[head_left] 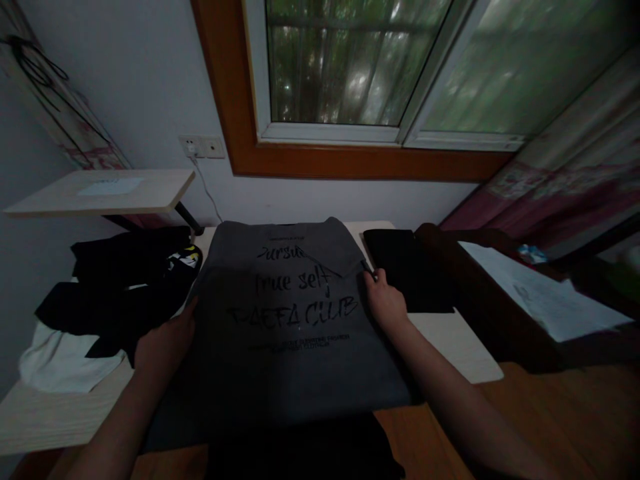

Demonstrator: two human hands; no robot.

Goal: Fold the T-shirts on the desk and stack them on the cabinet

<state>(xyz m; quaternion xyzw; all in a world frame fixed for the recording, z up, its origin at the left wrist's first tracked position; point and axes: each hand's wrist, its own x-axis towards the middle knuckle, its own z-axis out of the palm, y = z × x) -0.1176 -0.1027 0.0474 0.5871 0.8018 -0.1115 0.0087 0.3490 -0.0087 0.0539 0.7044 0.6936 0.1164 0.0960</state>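
A dark grey T-shirt (295,373) with black lettering lies spread on the table in front of me, its lower edge hanging past the table's front edge. At its left side my left hand (167,340) is closed on the cloth, the fingertips partly hidden by the edge. My right hand (385,300) pinches the shirt's right edge, where a corner of cloth folds inward over part of the lettering.
Black and white clothes (120,293) lie heaped on the left, below a small raised shelf (105,193). A folded black cloth (410,267) rests on the table (460,347) at the right. Beyond it, papers (540,290) lie on a dark brown surface. A window stands behind.
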